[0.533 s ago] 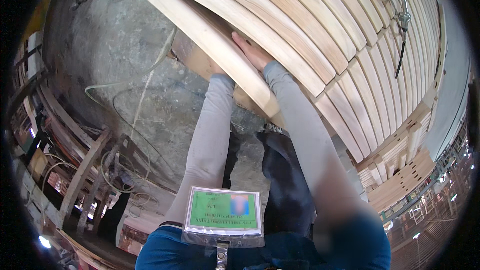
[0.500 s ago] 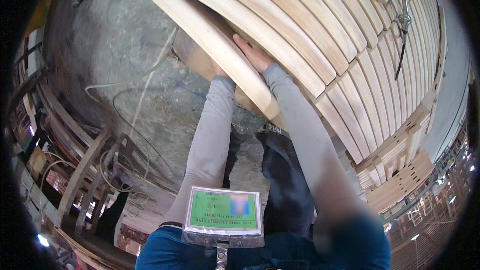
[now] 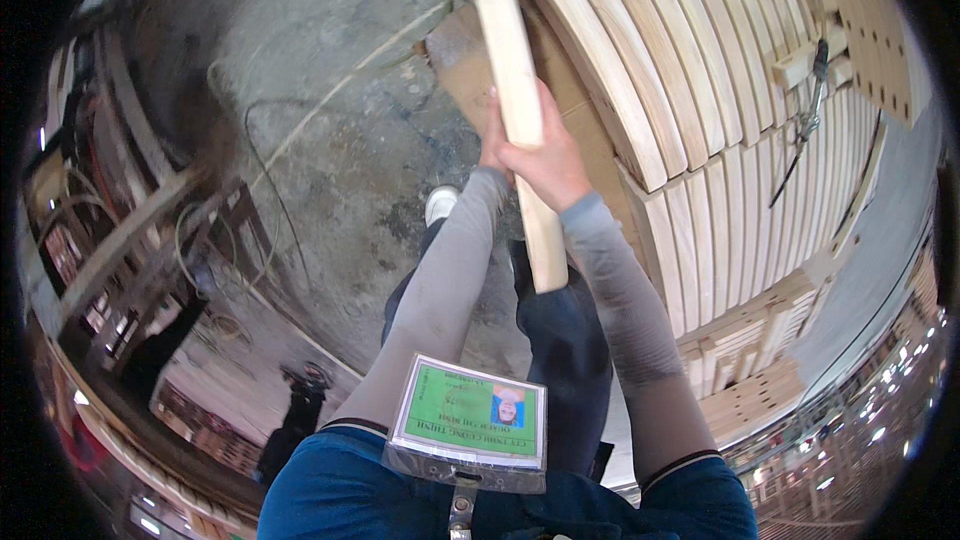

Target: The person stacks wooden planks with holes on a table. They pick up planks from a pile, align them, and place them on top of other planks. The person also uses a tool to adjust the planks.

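Observation:
A long pale wooden slat (image 3: 517, 90) is held between my two hands, one long face turned up and its near end above my leg. My left hand (image 3: 494, 140) grips it from the left side, mostly hidden behind the wood. On the opposite side my right hand (image 3: 550, 155) is closed round it, the thumb lying toward the left hand. To the right stands a stack of similar curved slats (image 3: 640, 50), set side by side in rows, apart from the held one.
Brown cardboard (image 3: 565, 70) lies beside the stack. An air blow gun (image 3: 812, 110) hangs over the slats, near a drilled wooden panel (image 3: 875, 30). Metal frames with hoses (image 3: 150, 210) stand at left on the concrete floor (image 3: 330, 140). A badge (image 3: 470, 425) hangs from my chest.
The slat has come away from the stack toward the left and swung closer to upright in the view. Both hands moved with it, and the view has shifted. A white shoe now shows.

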Available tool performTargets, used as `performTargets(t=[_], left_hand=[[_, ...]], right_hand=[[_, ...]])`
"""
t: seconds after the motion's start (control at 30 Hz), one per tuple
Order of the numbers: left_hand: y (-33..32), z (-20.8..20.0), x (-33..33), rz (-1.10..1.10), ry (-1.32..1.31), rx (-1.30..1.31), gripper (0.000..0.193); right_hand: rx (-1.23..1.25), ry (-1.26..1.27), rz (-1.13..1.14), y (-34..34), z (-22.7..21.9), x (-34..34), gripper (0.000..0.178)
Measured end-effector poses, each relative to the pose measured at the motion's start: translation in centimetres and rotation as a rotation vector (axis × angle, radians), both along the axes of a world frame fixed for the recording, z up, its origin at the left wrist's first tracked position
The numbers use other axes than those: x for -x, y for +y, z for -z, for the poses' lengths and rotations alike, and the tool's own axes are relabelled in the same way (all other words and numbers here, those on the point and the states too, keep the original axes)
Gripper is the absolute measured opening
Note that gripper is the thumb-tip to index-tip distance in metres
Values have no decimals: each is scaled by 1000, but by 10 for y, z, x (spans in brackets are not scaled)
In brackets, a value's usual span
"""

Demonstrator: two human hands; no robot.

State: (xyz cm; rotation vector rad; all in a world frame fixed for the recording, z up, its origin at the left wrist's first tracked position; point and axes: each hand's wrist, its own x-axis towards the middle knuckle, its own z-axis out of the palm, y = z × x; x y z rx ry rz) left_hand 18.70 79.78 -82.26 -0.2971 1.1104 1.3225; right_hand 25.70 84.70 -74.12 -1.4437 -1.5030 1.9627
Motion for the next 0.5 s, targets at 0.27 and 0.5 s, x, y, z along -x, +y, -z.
performTargets(t=[0.27, 0.5], left_hand=[[-89, -228, 16, -107, 378, 129, 44], [-148, -488, 33, -482, 645, -210, 39]], right_hand=[[371, 95, -59, -22, -219, -37, 73], [276, 427, -421, -12, -435, -18, 72]])
